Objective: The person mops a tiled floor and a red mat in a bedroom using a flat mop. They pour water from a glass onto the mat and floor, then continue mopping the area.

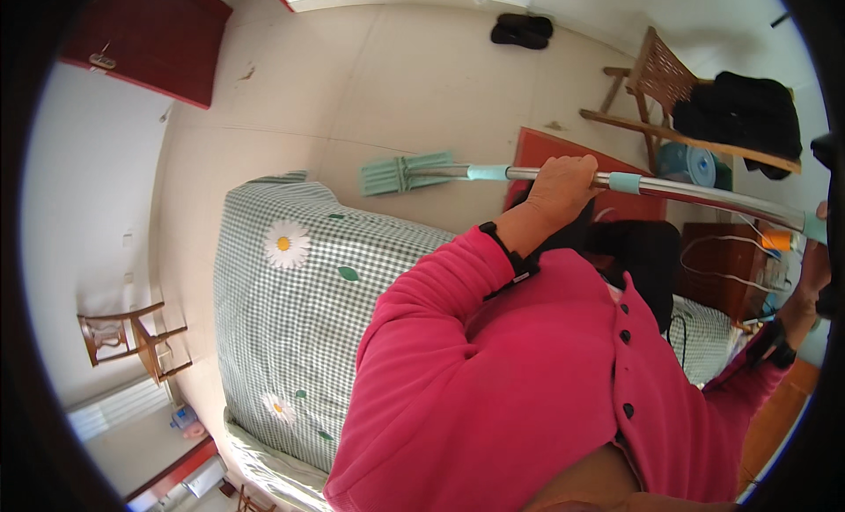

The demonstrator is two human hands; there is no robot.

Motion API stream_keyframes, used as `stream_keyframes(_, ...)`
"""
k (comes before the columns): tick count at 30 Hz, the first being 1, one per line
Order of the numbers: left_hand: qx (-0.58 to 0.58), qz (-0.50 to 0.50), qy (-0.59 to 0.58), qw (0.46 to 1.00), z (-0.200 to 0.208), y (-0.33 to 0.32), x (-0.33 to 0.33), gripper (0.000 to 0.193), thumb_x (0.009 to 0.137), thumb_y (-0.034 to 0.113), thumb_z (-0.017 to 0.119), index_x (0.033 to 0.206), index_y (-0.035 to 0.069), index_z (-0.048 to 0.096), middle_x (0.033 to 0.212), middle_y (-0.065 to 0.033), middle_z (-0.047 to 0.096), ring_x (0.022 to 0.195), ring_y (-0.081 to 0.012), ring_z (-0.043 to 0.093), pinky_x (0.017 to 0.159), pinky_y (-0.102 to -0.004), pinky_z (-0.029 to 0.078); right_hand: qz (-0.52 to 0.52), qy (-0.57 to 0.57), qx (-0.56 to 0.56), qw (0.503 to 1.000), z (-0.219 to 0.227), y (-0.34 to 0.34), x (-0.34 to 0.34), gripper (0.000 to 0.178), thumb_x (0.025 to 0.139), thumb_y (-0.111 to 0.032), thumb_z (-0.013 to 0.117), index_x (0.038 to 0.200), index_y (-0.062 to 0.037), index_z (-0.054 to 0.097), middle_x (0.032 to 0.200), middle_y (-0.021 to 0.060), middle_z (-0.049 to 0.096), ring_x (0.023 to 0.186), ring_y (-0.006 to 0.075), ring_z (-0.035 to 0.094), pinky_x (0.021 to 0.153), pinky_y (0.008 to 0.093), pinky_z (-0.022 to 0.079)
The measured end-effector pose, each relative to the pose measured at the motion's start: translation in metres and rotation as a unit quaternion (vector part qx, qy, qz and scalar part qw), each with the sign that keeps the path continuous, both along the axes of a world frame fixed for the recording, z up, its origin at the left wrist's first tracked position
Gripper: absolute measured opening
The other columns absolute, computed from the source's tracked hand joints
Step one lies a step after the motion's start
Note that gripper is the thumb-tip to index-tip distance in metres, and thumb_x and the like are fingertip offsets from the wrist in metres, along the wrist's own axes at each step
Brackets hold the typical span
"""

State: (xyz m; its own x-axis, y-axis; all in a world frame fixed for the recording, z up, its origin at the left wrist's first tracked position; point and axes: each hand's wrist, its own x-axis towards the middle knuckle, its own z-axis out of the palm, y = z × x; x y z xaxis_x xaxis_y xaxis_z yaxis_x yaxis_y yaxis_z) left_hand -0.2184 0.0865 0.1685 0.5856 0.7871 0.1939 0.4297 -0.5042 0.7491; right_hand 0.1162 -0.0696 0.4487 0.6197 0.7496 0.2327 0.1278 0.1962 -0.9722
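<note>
My left hand [563,191] is wrapped around the silver metal pole of a mop [537,173], between two light-blue collars. My right hand [811,279], at the right edge of the head view, is partly cut off; its fingers close around the light-blue grip at the upper end of the same pole. The pole slants across in front of my body. Its flat mint-green mop head [405,173] lies on the tiled floor, just beyond the corner of a bed with a green-and-white checked cover [308,309] printed with daisies.
A red mat [550,147] lies beside the pole. Beyond it stands a folding wooden chair [664,76] with black clothing, and a blue bucket [687,164] close by. Black shoes [521,30] lie at the far wall. A red door [150,36] and another wooden chair [141,340] are on the left.
</note>
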Motion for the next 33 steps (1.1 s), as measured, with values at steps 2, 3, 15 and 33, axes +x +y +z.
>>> stream_keyframes(2,-0.031,-0.017,-0.003,0.999,-0.002,-0.017,0.013,0.026,0.080,0.023,0.071,0.083,0.005,0.054,0.078,-0.0164,0.062,0.080,-0.0385,0.060,0.069,-0.0486,0.046,-0.137,0.144,0.046,0.979,0.007,0.006,-0.009,0.038,0.087,-0.043,0.067,0.102,-0.0108,0.053,0.101,0.0197,0.064,0.089,0.0292,0.065,0.075,0.0392,0.057)
stream_keyframes(3,-0.044,-0.028,-0.007,0.999,-0.005,-0.023,0.016,0.027,0.080,0.024,0.072,0.083,0.004,0.053,0.078,-0.0166,0.062,0.079,-0.0388,0.060,0.068,-0.0483,0.046,-0.115,0.132,0.047,0.983,0.007,0.007,-0.014,0.037,0.087,-0.041,0.067,0.101,-0.0103,0.053,0.100,0.0201,0.065,0.087,0.0296,0.066,0.074,0.0400,0.058)
stream_keyframes(15,-0.144,-0.251,0.093,0.953,-0.044,0.000,0.023,0.033,0.082,0.041,0.067,0.079,0.009,0.060,0.074,-0.0171,0.064,0.075,-0.0402,0.061,0.066,-0.0481,0.048,0.241,-0.217,-0.189,0.927,0.002,-0.064,0.027,0.046,0.083,-0.061,0.065,0.093,-0.0205,0.046,0.097,0.0040,0.048,0.094,0.0127,0.048,0.085,0.0271,0.043)
stream_keyframes(33,-0.027,-0.180,0.189,0.965,-0.162,0.088,0.027,0.020,0.083,0.028,0.064,0.083,0.009,0.056,0.078,-0.0170,0.065,0.078,-0.0406,0.063,0.068,-0.0517,0.049,0.119,-0.001,-0.132,0.984,-0.162,-0.059,-0.034,0.015,0.096,-0.028,0.057,0.100,-0.0146,0.050,0.108,0.0085,0.060,0.099,0.0180,0.056,0.085,0.0349,0.047)
